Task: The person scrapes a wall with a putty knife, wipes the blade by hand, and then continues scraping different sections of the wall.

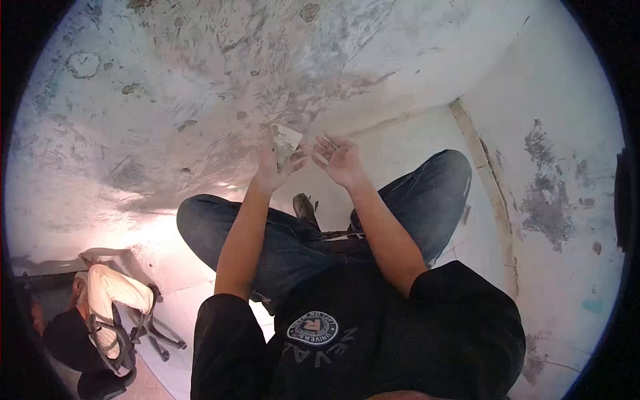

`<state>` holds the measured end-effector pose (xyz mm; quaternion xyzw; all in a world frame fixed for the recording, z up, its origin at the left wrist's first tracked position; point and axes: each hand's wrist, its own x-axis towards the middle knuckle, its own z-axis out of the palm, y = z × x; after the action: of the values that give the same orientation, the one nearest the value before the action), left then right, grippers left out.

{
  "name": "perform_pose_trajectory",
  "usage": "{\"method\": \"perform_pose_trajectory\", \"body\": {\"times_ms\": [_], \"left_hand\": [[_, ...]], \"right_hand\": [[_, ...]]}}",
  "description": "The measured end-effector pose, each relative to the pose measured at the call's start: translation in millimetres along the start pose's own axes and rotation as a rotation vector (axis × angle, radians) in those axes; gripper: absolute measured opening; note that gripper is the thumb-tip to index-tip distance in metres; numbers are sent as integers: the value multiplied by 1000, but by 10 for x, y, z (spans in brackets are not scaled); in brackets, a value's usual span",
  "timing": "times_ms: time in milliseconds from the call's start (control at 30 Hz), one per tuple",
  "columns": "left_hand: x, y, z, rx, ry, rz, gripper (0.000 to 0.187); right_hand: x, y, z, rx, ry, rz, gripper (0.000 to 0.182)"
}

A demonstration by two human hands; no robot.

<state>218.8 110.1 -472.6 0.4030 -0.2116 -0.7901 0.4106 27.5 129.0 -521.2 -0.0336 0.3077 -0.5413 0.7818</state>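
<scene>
My left hand (269, 168) is raised in front of the wall, its thumb and fingers holding a flat, pale rectangular piece (287, 140) with a grey, smudged face. I cannot make out whether that piece is sandpaper or a thin block. Just to its right, my right hand (341, 161) is up with its fingers apart and slightly bent, and nothing shows in it. The two hands are close but separate. Ahead of them is the wall (220, 87), whitish with dark scuffs, scrape marks and small chipped patches.
My bent knees spread on both sides, in dark jeans (427, 193). At lower left, another person (73, 340) sits on a chair (160, 333) beside a bright patch of light. The right wall (553, 200) has grey stains, with a cracked, ledge-like strip (490, 173) along its base.
</scene>
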Motion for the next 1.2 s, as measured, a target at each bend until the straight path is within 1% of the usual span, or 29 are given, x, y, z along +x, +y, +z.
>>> {"method": "perform_pose_trajectory", "body": {"times_ms": [33, 67, 100, 133, 167, 200, 233, 267, 300, 333, 367, 400, 433, 467, 500, 533, 567, 600, 633, 667, 700, 733, 767, 833, 900, 933, 1067, 1167, 1200], "left_hand": [[-23, 33, 13, 3, 8, 1, 74], [-38, 64, 35, -12, -41, 26, 68], [-44, 88, 55, -27, -93, 51, 62], [-74, 99, 65, -23, -95, 47, 62], [-110, 109, 78, 17, -57, 61, 56], [-119, 112, 95, 58, -27, 74, 51], [-65, 74, -4, 66, -50, 65, 51], [51, 2, -182, 127, -140, 30, 44], [118, -64, -232, 189, -230, -7, 38], [127, -124, -156, 202, -257, -19, 38], [122, -195, -64, 342, -134, -36, 35], [109, -250, -4, 479, -6, -47, 32], [84, -266, 57, 490, -26, -52, 32], [63, -276, 123, 581, 19, 7, 32], [53, -304, 169, 668, 67, 67, 32], [83, -327, 151, 673, 51, 66, 32], [124, -333, 100, 725, 121, 133, 35], [142, -343, 77, 775, 192, 201, 38], [95, -334, 135, 781, 183, 204, 38], [36, -320, 183, 805, 248, 222, 40], [13, -300, 226, 827, 314, 241, 42], [24, -208, 223, 779, 288, 21, 62], [10, -195, 256, 787, 283, 24, 62], [-71, -200, 335, 713, 320, 31, 50], [145, -320, 22, 730, 250, 96, 47], [187, -327, -15, 736, 186, 158, 49], [156, -350, 33, 714, 173, 109, 52], [121, -302, 55, 714, 179, 118, 51], [52, -254, 156, 782, 142, 214, 49]], "right_hand": [[-72, -42, 63, 137, -19, 33, 49], [-136, -72, 134, 273, -37, 62, 58], [-153, -69, 164, 278, -39, 62, 58], [-175, -55, 192, 356, -42, 94, 65], [-195, -57, 218, 434, -47, 118, 73], [-143, -12, 139, 436, -46, 99, 73], [-30, 90, -14, 342, -77, 87, 75], [34, 135, -73, 247, -105, 67, 78], [2, 146, -9, 252, -101, 34, 78], [-43, 185, 101, 317, 90, 71, 76], [-65, 233, 193, 386, 278, 112, 73], [77, 427, -203, 398, 279, 89, 73], [325, 682, -508, 586, -409, 184, 67], [733, 846, -719, 716, -1110, 270, 62], [371, 826, -418, 711, -1110, 252, 62], [49, 645, -60, 327, -485, 174, 56], [-187, 552, 433, -49, 141, 89, 49], [-201, 604, 444, -45, 144, 79, 49], [-198, 648, 454, -147, 148, 55, 47], [-190, 669, 449, -251, 152, 33, 44], [-205, 652, 460, -247, 150, 25, 44], [-214, 634, 477, -235, 119, 42, 40], [-221, 620, 494, -223, 87, 61, 35], [-229, 582, 514, -259, 85, 36, 31], [-223, 550, 519, -294, 84, 11, 27], [-204, 547, 510, -326, 76, -29, 25], [-58, 621, 403, -304, 0, -156, 25], [-150, 526, 493, -314, 62, -138, 22], [-197, 499, 563, -294, 62, -152, 22]]}}
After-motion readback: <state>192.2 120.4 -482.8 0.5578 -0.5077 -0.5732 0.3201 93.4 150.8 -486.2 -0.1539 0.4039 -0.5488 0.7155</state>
